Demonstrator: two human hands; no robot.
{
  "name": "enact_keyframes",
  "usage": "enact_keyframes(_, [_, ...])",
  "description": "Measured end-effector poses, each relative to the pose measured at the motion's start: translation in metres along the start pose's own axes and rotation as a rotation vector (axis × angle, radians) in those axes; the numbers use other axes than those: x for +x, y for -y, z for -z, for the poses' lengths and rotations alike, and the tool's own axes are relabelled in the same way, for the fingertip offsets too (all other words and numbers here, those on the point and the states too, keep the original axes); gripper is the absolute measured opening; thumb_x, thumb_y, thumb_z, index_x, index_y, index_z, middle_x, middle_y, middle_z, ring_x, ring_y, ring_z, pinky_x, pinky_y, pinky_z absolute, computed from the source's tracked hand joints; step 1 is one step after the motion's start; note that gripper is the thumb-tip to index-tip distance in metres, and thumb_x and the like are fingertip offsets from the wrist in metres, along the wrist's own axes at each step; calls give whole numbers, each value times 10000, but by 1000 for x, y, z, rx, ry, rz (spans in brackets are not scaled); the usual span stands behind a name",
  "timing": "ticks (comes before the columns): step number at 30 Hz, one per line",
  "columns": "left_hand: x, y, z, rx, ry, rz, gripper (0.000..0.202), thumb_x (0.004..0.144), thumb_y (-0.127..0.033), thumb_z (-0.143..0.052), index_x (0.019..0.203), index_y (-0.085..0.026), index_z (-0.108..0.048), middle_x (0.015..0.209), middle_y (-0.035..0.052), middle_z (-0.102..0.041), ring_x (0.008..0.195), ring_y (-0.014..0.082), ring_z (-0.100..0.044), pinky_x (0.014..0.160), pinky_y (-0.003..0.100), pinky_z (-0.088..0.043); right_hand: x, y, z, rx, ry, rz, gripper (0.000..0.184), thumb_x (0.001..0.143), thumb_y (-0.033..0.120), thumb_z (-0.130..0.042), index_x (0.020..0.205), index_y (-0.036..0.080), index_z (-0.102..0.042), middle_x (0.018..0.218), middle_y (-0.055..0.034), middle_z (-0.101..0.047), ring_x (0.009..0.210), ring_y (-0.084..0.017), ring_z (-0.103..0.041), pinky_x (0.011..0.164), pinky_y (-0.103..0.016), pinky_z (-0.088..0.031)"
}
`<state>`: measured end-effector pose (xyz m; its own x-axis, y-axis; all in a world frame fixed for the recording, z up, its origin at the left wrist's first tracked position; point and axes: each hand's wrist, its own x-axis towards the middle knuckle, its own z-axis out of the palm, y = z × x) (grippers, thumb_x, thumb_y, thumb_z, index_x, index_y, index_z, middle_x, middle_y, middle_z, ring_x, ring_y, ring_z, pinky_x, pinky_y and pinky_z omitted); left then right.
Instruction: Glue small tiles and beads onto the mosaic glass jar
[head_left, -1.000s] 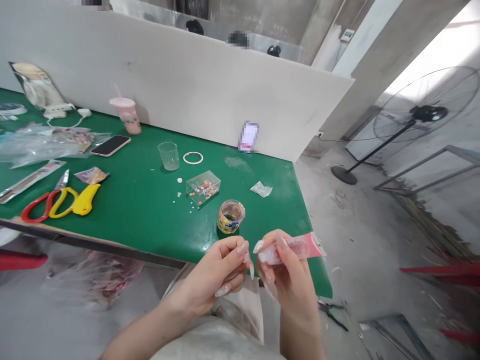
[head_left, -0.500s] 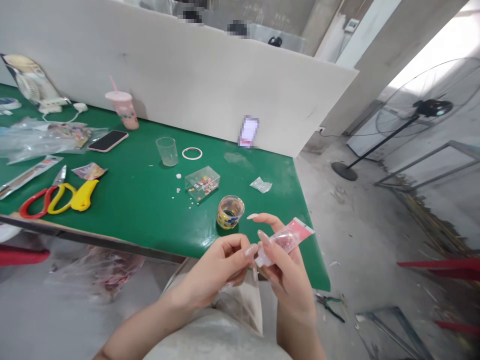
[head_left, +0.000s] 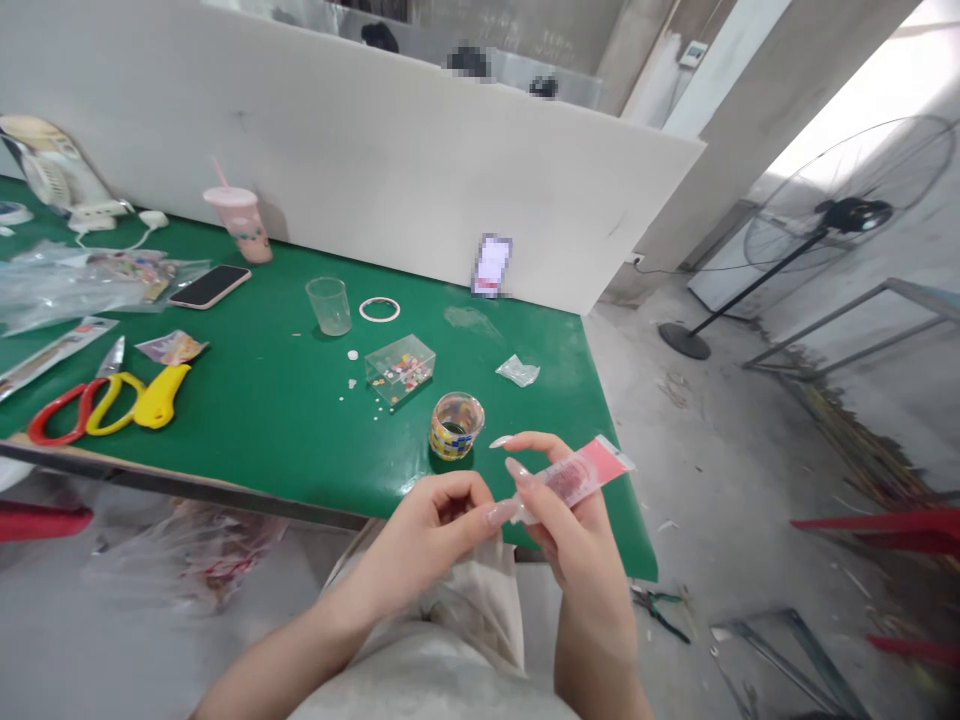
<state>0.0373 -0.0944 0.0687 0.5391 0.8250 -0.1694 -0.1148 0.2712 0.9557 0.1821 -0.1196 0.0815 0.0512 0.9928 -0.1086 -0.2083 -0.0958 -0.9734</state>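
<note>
My right hand (head_left: 581,530) grips a clear and pink squeeze tube (head_left: 574,478) between thumb and fingers, its index finger stretched out. The tube's narrow end points left, toward my left hand (head_left: 454,525). Thumb and fingers of that left hand are pinched together right at the nozzle; what they hold there, if anything, is hidden. Just beyond both hands stands a small round glass jar (head_left: 456,428), its outside covered with yellow, blue and white tiles. Behind it to the left lies an open clear box (head_left: 400,370) of small colourful pieces.
On the green table (head_left: 262,400) are scissors (head_left: 112,395), a clear cup (head_left: 328,306), a white ring (head_left: 379,309), a plastic wrapper (head_left: 518,371), a phone (head_left: 210,287) and a pink drink cup (head_left: 240,225). A white partition (head_left: 375,150) borders the back. Pliers (head_left: 660,610) lie on the floor.
The tube has turned a little, so its length shows more and its pink end reaches farther right. The left fingers have shifted slightly at the nozzle. The view has drifted slightly.
</note>
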Motion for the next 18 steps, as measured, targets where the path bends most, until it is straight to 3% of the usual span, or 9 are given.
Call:
enact_keyframes(5, [1,8,6,-207,101,77,468,760,-590,-680,639,-171,-510,448,-98,-310,401,35,-198,395,194,-120,-8,2,-4,74,-122,94,246,847,439,-658,1003,262,-589,467,110,-278,393,-60,-176,368,-198,-143])
enact_keyframes(10, [2,9,4,-409,197,127,438,721,-547,-742,682,-170,-524,413,-120,-300,352,15,-172,372,179,-104,-13,-2,-9,125,-77,112,209,872,429,-634,1001,278,-569,445,108,-363,345,-54,-220,345,-203,-164])
enact_keyframes(18, [0,5,1,-443,175,122,467,644,-530,-812,663,-162,-524,453,-103,-369,350,-6,-192,377,182,-106,-14,-5,-15,248,-73,166,151,878,400,-625,967,289,-574,456,98,-358,369,-61,-209,351,-208,-145])
